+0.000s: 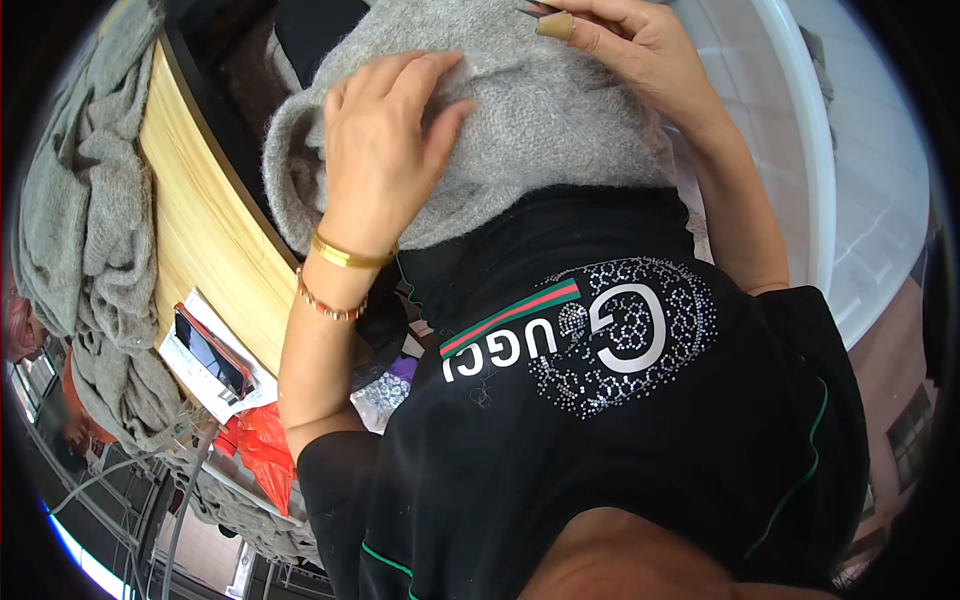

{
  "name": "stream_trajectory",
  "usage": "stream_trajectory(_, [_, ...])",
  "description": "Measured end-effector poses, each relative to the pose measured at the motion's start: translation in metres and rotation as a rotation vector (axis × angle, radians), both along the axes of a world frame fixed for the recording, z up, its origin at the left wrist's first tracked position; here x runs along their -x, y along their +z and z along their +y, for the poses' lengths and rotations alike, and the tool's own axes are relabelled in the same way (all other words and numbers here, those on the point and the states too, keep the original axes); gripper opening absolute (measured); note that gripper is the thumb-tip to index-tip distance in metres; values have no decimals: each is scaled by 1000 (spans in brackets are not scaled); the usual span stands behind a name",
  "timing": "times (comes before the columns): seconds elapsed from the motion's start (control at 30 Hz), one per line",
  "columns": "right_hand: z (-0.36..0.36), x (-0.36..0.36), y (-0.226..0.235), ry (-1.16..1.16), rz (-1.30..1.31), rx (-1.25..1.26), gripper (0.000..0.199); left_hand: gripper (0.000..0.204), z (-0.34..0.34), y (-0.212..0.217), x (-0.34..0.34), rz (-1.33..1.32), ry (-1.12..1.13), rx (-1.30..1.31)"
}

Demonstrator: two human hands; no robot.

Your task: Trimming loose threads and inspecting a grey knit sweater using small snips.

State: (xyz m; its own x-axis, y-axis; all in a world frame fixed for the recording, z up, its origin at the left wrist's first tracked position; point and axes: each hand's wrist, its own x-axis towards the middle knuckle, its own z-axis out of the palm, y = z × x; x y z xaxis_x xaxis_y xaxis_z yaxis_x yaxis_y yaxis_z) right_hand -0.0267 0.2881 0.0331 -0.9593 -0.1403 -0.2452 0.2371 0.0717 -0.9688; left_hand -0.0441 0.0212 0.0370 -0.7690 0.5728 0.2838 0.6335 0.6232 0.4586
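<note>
A fuzzy grey knitted garment (560, 135) lies bunched across my lap. My left hand (385, 135) rests on its left part, fingers together and curved over the knit, the thumb held apart. Gold-coloured bracelets circle that wrist. At the top edge my right hand (635, 45) is closed in a pinch above the garment's far side. One of its digits wears a tan finger cover (556, 26). Beside that cover shows the tip of a small dark, slim thing (533, 8); the rest is cut off by the picture's edge, so its kind cannot be made out.
To the left curves a light wooden table (200, 170), with grey knits (95, 190) heaped along it. A phone (212, 350) lies on papers by a red plastic bag (265, 455). On my right stands a large whitish translucent tub (805, 130).
</note>
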Motion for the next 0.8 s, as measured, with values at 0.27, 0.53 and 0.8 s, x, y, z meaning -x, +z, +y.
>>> stream_trajectory(0.27, [0,1,-53,152,392,319,28,25,-40,14,0,141,-64,21])
stream_trajectory(0.53, [-42,1,-78,310,715,765,27,24,-76,4,-14,103,-4,213])
stream_trajectory(0.8, [-33,-22,-11,197,-78,-25,29,26,-70,9,-47,-100,147,-47])
